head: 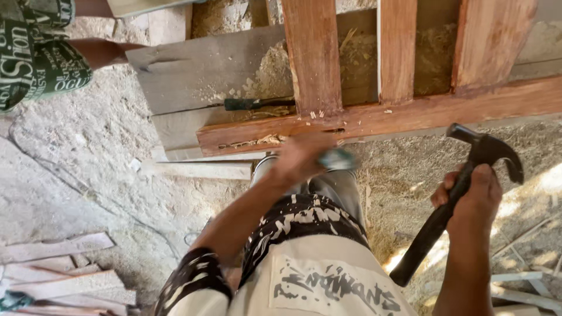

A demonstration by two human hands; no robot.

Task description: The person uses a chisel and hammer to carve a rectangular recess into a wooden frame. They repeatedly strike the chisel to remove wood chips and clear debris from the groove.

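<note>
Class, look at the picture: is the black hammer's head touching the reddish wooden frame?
Apart. The head view shows the hammer, gripped by the right hand, with its head raised over sawdust ground, below the wooden frame.

The left hand (301, 157) is motion-blurred, so the small greenish thing (338, 158) it grips cannot be identified, and the wooden frame (374, 111) runs beyond the top edge.

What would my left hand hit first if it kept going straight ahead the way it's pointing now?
Most likely the reddish wooden rail of the frame, close ahead of the left hand. The hand is blurred and grips a small blurred tool I cannot identify, so depth is uncertain.
</note>
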